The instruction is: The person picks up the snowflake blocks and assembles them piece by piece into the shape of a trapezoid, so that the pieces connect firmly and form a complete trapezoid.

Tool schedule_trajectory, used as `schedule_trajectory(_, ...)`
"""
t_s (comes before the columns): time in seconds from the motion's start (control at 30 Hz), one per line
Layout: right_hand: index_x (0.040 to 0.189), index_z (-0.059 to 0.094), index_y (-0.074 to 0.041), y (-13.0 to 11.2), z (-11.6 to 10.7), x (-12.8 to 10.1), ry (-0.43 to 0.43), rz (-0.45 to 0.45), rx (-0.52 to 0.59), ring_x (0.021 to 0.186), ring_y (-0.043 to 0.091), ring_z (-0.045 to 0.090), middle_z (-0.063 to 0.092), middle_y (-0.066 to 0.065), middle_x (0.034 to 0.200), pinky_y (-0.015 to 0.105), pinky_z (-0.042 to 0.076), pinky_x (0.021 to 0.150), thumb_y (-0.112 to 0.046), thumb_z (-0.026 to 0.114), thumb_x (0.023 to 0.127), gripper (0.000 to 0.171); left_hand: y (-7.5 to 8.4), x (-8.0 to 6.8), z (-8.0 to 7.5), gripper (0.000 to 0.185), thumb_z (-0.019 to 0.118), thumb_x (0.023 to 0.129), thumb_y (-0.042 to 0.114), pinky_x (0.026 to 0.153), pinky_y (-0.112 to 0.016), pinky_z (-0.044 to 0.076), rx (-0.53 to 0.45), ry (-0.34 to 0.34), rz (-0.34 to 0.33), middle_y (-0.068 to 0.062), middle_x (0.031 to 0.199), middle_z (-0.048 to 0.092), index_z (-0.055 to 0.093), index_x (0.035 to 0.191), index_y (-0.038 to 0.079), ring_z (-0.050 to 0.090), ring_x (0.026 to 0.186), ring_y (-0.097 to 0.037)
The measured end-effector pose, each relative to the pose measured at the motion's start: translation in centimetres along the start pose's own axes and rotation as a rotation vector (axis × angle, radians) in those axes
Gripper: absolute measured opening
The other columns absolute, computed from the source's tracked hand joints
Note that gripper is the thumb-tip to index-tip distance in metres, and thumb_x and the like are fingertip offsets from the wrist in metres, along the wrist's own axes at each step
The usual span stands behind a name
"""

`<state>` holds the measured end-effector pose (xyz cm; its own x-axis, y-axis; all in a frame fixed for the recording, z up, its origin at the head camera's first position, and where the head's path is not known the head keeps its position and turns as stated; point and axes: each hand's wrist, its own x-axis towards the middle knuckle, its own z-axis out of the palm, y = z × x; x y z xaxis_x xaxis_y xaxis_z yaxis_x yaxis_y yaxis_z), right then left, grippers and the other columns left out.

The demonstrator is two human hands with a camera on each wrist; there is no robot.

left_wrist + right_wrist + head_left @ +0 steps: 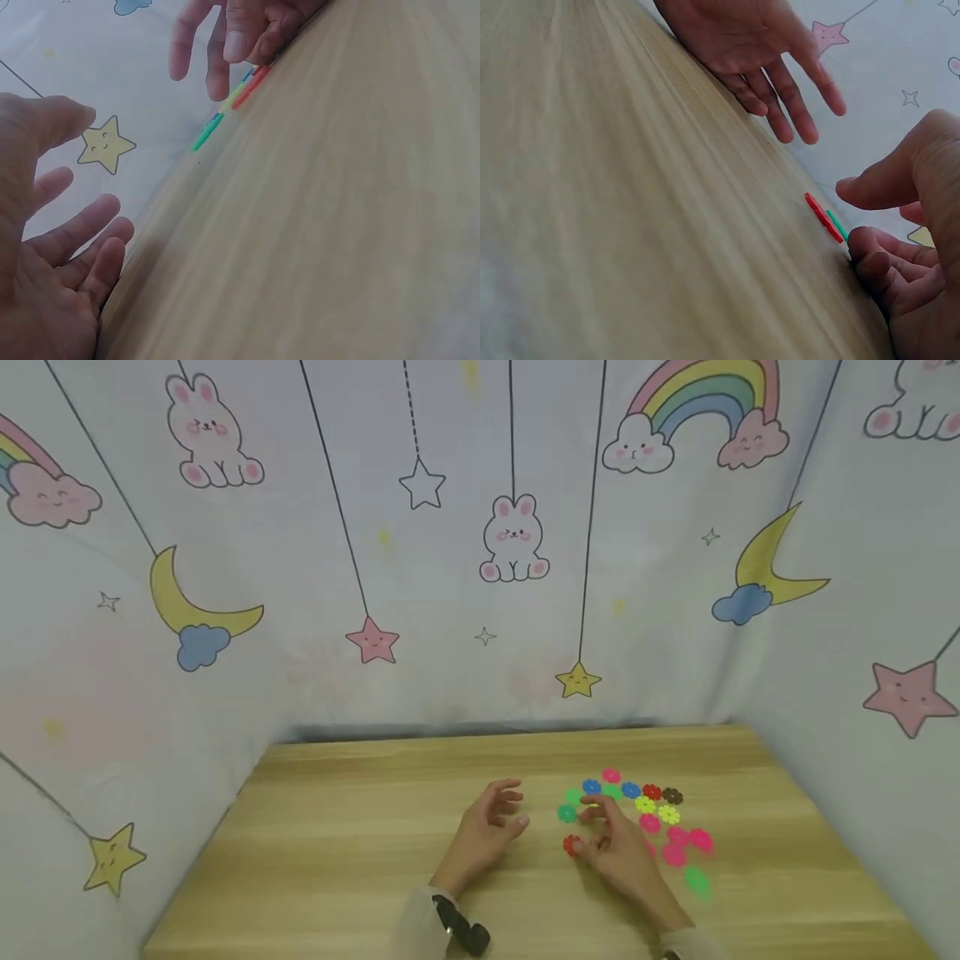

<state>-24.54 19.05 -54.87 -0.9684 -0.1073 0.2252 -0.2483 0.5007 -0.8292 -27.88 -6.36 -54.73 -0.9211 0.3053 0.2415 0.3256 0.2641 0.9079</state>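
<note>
My left hand [487, 827] rests its edge on the table left of the discs, fingers loosely bent and thumb apart, with nothing in it. A red flower-shaped plastic disc [572, 845] lies flat by the thumb tip of my right hand [618, 852]. In the right wrist view the thumb stands raised above the table, apart from the loosely bent fingers, and the red disc [823, 217] lies just past them with a green one [838, 224] behind it. A teal-green disc [567, 813] lies left of the right fingertips. The right hand hides part of the disc group.
Around the right hand lie several notched discs: pink [649, 822], blue [592, 787], yellow [669, 814], brown [672, 796], and a green one [697, 882] nearest the front. The wooden table [330, 852] meets a printed cloth wall [450, 685] at back and sides.
</note>
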Motion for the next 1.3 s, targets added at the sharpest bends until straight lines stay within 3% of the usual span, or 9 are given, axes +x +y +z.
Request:
schedule_trajectory(0.2,0.137,0.050,-0.011,-0.6,-0.8,1.3,-0.002,-0.124,-0.017,0.062,0.011,0.060,0.066,0.009,0.114,0.026,0.051,0.056,-0.005,0.081,0.082,0.064,0.4,1.5,-0.6,0.057,0.070,0.096,0.029,0.094,-0.041,0.052,0.018,0.011,0.020,-0.008,0.132,0.063,0.047,0.146,0.018,0.061,0.118,-0.022)
schedule_trajectory(0.3,0.137,0.051,-0.010,-0.2,-0.4,0.1,-0.032,-0.104,-0.018,0.062,0.012,0.059,0.066,0.008,0.112,0.026,0.050,0.057,-0.007,0.081,0.082,0.063,-0.1,0.4,-0.2,0.057,0.070,0.096,0.028,0.094,-0.040,0.052,0.012,-0.002,-0.010,-0.008,0.131,0.064,0.047,0.146,0.017,0.061,0.118,-0.022)
schedule_trajectory(0.47,0.136,0.050,-0.010,-0.4,0.0,0.4,-0.061,-0.095,-0.013,0.062,0.011,0.060,0.066,0.007,0.111,0.027,0.050,0.055,-0.007,0.082,0.082,0.063,0.1,0.4,-0.4,0.059,0.073,0.094,0.026,0.095,-0.043,0.051,0.020,0.008,-0.040,-0.007,0.129,0.065,0.048,0.146,0.018,0.062,0.116,-0.021)
schedule_trajectory(0.6,0.136,0.051,-0.011,-0.4,-0.1,0.3,-0.043,-0.101,-0.012,0.059,0.011,0.058,0.067,0.007,0.109,0.026,0.049,0.053,-0.007,0.085,0.079,0.066,0.2,0.9,1.1,0.061,0.075,0.091,0.029,0.100,-0.048,0.047,0.063,0.003,-0.042,-0.003,0.125,0.068,0.048,0.145,0.022,0.061,0.119,-0.019)
schedule_trajectory(0.77,0.142,0.043,-0.009,-0.2,-0.2,0.4,-0.047,-0.100,-0.012,0.059,0.011,0.059,0.069,0.006,0.105,0.026,0.049,0.055,-0.009,0.086,0.078,0.077,0.7,2.6,3.8,0.061,0.079,0.086,0.032,0.106,-0.047,0.038,0.234,0.044,-0.006,0.003,0.115,0.072,0.053,0.140,0.025,0.062,0.113,-0.018)
schedule_trajectory(0.9,0.146,0.038,-0.012,-0.1,-0.4,0.3,-0.055,-0.075,-0.003,0.062,0.011,0.060,0.070,0.003,0.102,0.026,0.050,0.059,-0.009,0.084,0.081,0.080,1.3,3.9,5.8,0.063,0.083,0.082,0.038,0.093,-0.044,0.034,0.401,0.090,0.001,0.007,0.110,0.074,0.055,0.137,0.027,0.058,0.103,-0.019)
schedule_trajectory(1.0,0.147,0.038,-0.013,-0.1,-0.5,0.2,-0.050,-0.076,-0.006,0.065,0.012,0.060,0.071,0.003,0.102,0.026,0.050,0.059,-0.007,0.083,0.082,0.079,1.7,4.5,6.7,0.062,0.084,0.082,0.036,0.089,-0.041,0.032,0.450,0.095,-0.011,0.008,0.107,0.073,0.055,0.136,0.028,0.056,0.101,-0.019)
schedule_trajectory(1.2,0.145,0.039,-0.012,-0.3,-0.4,0.2,-0.038,-0.104,0.004,0.076,0.017,0.060,0.069,0.005,0.100,0.025,0.051,0.065,-0.002,0.082,0.081,0.077,1.7,4.7,6.5,0.061,0.084,0.082,0.022,0.089,-0.039,0.031,0.383,0.077,-0.012,0.007,0.103,0.072,0.054,0.134,0.030,0.057,0.099,-0.018)
schedule_trajectory(1.3,0.145,0.040,-0.013,-0.2,-0.2,0.2,-0.043,-0.112,0.036,0.083,0.018,0.062,0.066,0.005,0.099,0.026,0.053,0.068,0.001,0.081,0.081,0.077,1.3,4.1,5.5,0.059,0.081,0.084,0.011,0.092,-0.034,0.041,0.236,0.054,0.022,0.002,0.100,0.069,0.055,0.134,0.027,0.062,0.094,-0.016)
